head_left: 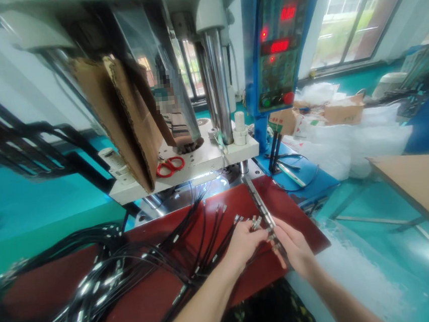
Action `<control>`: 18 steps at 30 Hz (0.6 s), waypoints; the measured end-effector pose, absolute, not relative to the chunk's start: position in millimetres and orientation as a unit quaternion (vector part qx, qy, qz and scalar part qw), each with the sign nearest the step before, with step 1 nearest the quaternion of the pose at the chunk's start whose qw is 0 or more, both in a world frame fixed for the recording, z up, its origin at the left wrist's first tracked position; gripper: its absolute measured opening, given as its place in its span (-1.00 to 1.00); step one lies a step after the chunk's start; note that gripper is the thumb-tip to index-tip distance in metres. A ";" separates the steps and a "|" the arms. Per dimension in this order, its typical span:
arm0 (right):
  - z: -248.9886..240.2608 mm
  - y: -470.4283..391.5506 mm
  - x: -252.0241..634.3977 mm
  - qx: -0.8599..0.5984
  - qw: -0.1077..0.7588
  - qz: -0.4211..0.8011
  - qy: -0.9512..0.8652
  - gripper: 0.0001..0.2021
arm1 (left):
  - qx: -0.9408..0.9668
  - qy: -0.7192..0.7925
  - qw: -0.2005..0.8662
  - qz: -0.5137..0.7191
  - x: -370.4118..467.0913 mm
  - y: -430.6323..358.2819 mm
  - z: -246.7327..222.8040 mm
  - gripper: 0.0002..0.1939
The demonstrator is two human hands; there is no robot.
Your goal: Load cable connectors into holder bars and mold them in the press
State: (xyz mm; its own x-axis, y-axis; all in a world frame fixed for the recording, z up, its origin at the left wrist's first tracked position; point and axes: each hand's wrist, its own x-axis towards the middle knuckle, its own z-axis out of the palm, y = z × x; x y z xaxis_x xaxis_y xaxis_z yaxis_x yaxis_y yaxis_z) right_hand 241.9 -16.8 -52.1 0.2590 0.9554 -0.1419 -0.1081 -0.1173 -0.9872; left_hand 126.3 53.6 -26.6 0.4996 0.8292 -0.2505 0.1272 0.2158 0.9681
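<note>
My left hand (245, 244) is closed, its fingers pinching black cables with metal terminals (256, 223) at their ends. Beside it, my right hand (294, 244) grips the near end of a long, narrow metal bar (259, 202) with notches along it. The bar slants away from me over a dark red board (226, 200), toward the press. More black cables (119, 271) with white tags lie bundled across the board to the left, several of their terminal ends fanned out close to my left hand.
Ahead stands a press with a white plate (202, 157), bearing red-handled scissors (170, 167) and folded cardboard (123, 119). A blue control box (273, 44) with red digits is to its right, above a blue shelf (302, 165) with hand tools. White bags (349, 143) and a tan table (422, 186) are farther right.
</note>
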 end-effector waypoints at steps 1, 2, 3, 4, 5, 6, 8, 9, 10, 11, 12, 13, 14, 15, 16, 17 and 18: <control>-52.0 -16.7 241.8 -0.570 0.550 0.485 -0.371 -0.54 | 0.570 0.420 0.650 0.275 125.9 53.5 -27.8 -0.88; -51.6 -16.6 241.9 -0.569 0.549 0.487 -0.370 -0.54 | 0.572 0.416 0.648 0.282 125.5 53.3 -28.8 -0.88; -51.0 -16.5 242.1 -0.568 0.550 0.491 -0.367 -0.54 | 0.573 0.413 0.648 0.285 125.0 53.1 -29.8 -0.88; -50.2 -16.4 242.3 -0.566 0.552 0.494 -0.362 -0.54 | 0.573 0.412 0.648 0.287 124.5 52.9 -30.6 -0.88; -49.3 -16.2 242.6 -0.564 0.554 0.497 -0.357 -0.55 | 0.572 0.412 0.649 0.286 124.2 52.7 -31.5 -0.88; -48.5 -16.0 243.0 -0.563 0.556 0.499 -0.353 -0.55 | 0.572 0.412 0.649 0.286 124.0 52.7 -32.5 -0.88; -47.5 -15.7 243.4 -0.565 0.553 0.501 -0.353 -0.53 | 0.574 0.405 0.652 0.286 124.2 53.1 -34.7 -0.89; -47.4 -15.6 243.3 -0.568 0.547 0.499 -0.360 -0.52 | 0.574 0.400 0.654 0.287 124.3 53.4 -35.9 -0.89; -47.4 -15.5 242.9 -0.572 0.541 0.494 -0.370 -0.51 | 0.574 0.394 0.657 0.288 124.5 53.8 -36.8 -0.89; -47.6 -15.6 242.3 -0.580 0.532 0.484 -0.382 -0.51 | 0.573 0.391 0.660 0.288 124.4 54.0 -37.5 -0.89; -47.7 -15.6 241.4 -0.589 0.522 0.471 -0.399 -0.51 | 0.571 0.393 0.660 0.288 124.2 54.0 -37.9 -0.88; -47.9 -15.7 240.4 -0.598 0.511 0.456 -0.417 -0.50 | 0.571 0.395 0.659 0.289 123.8 53.8 -37.8 -0.88; -47.9 -15.7 239.4 -0.605 0.500 0.441 -0.434 -0.50 | 0.571 0.397 0.658 0.290 123.1 53.4 -37.4 -0.87; -47.9 -15.7 238.6 -0.611 0.491 0.432 -0.447 -0.50 | 0.571 0.397 0.657 0.291 122.3 52.8 -36.6 -0.86; -47.7 -15.5 238.1 -0.612 0.485 0.430 -0.453 -0.50 | 0.570 0.397 0.657 0.293 121.5 52.3 -35.7 -0.85; -47.4 -15.3 238.0 -0.611 0.486 0.433 -0.451 -0.50 | 0.571 0.395 0.657 0.292 120.6 51.9 -34.7 -0.83; -47.1 -15.0 238.2 -0.607 0.493 0.443 -0.439 -0.50 | 0.573 0.393 0.656 0.294 119.7 51.9 -33.6 -0.81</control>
